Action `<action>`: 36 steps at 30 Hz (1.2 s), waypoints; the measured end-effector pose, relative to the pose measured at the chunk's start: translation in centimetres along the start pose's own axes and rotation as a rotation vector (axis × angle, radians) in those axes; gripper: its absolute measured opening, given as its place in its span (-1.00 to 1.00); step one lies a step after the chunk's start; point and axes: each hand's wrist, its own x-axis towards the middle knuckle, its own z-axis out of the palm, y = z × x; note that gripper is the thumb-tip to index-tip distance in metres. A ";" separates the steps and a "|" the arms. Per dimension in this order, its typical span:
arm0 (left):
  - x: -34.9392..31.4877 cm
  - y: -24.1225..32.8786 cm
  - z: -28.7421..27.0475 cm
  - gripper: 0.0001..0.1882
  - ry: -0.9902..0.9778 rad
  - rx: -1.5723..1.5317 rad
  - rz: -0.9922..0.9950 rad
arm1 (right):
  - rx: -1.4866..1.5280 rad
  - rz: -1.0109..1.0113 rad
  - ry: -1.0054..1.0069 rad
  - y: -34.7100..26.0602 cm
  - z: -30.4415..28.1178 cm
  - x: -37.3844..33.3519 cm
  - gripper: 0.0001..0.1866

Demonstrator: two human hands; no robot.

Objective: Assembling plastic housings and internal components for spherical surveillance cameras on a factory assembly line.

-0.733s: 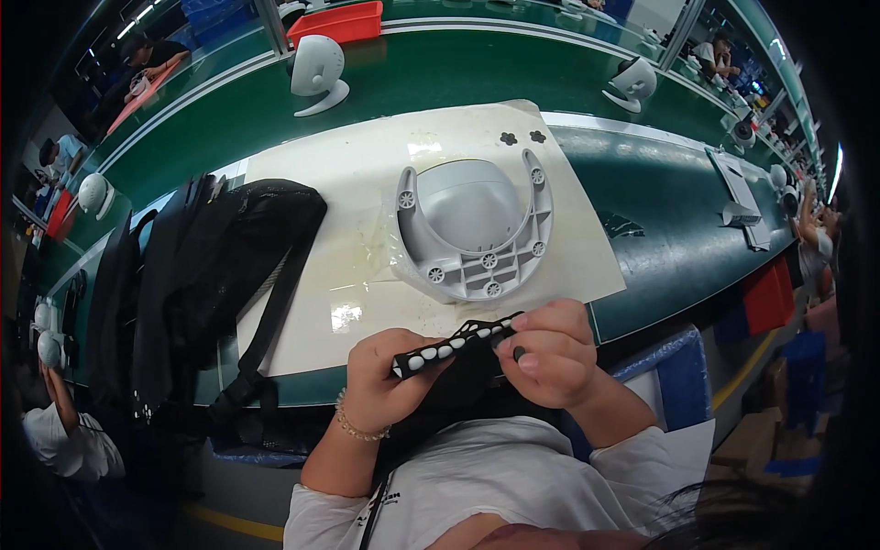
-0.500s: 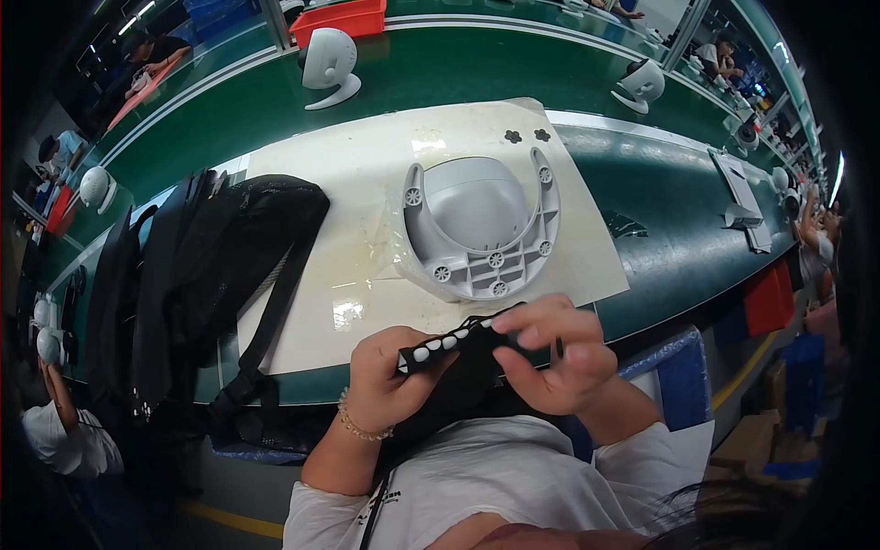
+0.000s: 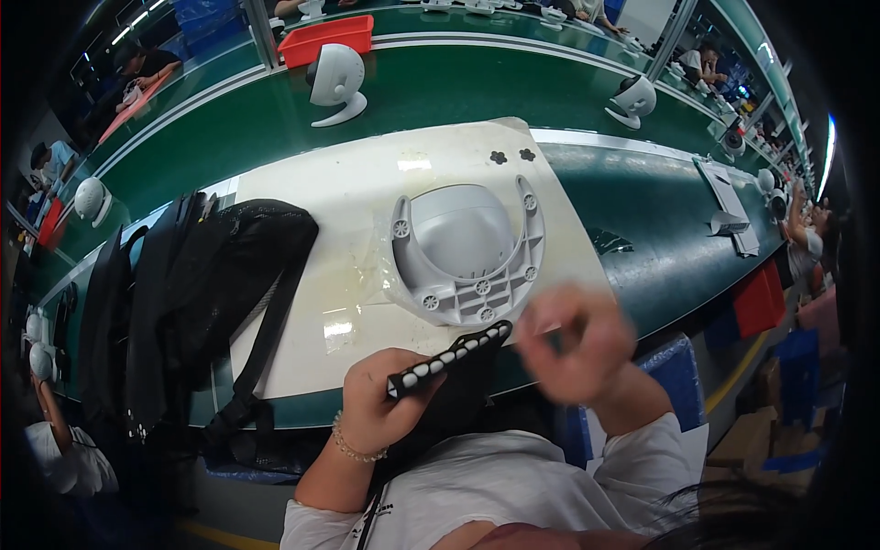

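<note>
The right hand (image 3: 579, 344) had moved away from the black strip (image 3: 455, 355) to just past its far end, too blurry to tell if its curled fingers pinched anything. The left hand (image 3: 380, 399) squeezed the near end, holding the strip up in front of the pale plastic piece (image 3: 467, 229). The strip seemed light and a bit bendy, so its edges looked best to grab, off the white dots (image 3: 423, 370).

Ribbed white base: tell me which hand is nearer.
Right: the right hand is just off the ribbed white base, lower right; the left hand is farther off, lower left.
</note>
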 end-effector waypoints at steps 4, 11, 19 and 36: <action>0.0 -1.1 0.4 -0.65 0.113 0.077 0.343 | 0.012 0.103 0.219 3.5 -2.0 3.2 -0.40; 0.3 -1.4 0.8 -0.71 -0.022 0.008 0.280 | 0.020 0.416 0.157 3.5 -3.6 4.8 -0.38; 0.6 -1.2 0.6 -0.68 -0.109 0.067 0.310 | -0.461 0.181 0.073 2.8 -3.0 4.4 -0.43; 0.5 -1.7 0.6 -0.65 -0.069 0.070 0.310 | -0.192 0.167 -0.106 2.9 1.0 6.9 -0.55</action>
